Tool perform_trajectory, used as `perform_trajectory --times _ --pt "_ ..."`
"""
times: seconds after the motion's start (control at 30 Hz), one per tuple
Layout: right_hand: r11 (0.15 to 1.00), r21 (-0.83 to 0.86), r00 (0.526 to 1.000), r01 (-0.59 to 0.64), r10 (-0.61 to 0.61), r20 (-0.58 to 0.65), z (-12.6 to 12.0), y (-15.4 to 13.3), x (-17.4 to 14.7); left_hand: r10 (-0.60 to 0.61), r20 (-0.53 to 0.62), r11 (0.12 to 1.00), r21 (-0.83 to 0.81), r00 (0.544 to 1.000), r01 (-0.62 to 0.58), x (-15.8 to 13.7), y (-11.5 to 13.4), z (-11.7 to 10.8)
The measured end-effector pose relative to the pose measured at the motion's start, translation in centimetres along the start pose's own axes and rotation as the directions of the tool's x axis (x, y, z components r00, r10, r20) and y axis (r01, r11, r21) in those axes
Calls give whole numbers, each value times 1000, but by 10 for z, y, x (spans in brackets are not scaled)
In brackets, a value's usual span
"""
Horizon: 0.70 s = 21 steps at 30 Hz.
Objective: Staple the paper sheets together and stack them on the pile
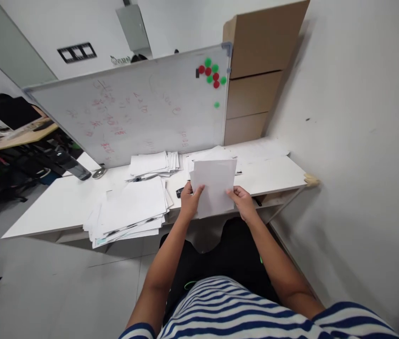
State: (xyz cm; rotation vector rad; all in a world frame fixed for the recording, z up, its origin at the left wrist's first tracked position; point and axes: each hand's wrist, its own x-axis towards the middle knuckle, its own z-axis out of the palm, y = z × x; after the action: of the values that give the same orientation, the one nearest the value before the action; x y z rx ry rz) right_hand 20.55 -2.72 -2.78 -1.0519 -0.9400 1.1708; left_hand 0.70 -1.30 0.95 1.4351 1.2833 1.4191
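Note:
Between my two hands I hold a few sheets of white paper (216, 183), slightly fanned at the upper edge, tilted over the front of the white table (61, 197). My left hand (191, 201) grips the left edge with the thumb on top. On the right edge, my right hand (242, 201) pinches the paper between thumb and fingers. A small black object (180, 192) lies beside my left hand, partly hidden; its kind is unclear. To the left sits a large, uneven paper stack (132, 205) overhanging the table's front edge, with a smaller paper stack (150, 165) behind it.
A whiteboard (132, 113) with faint red writing and round magnets stands along the table's back. Cardboard boxes (256, 47) rise at the back right, near the wall. A dark bottle (70, 165) and a computer mouse (99, 173) are at the left. Loose papers lie behind my hands.

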Motion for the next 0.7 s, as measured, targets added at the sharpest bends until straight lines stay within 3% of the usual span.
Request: perform_trajectory --times 0.1,0.27,0.43,0.6,0.7 --pt "998 -35 997 44 -46 -69 11 6 -2 -41 -12 994 -105 999 40 -2 -2 2" --pt "968 -203 960 149 -190 -203 22 -1 -8 -106 119 923 -356 987 142 -6 -7 9" --pt "959 -200 952 201 -240 -191 21 0 -7 -154 135 870 -452 979 200 -3 -10 13" --pt "981 -133 982 143 -158 -107 23 -2 0 -120 126 865 -473 985 166 13 -13 9" --pt "976 -185 985 115 -136 -105 26 3 0 -117 157 899 -403 981 172 16 -22 7"
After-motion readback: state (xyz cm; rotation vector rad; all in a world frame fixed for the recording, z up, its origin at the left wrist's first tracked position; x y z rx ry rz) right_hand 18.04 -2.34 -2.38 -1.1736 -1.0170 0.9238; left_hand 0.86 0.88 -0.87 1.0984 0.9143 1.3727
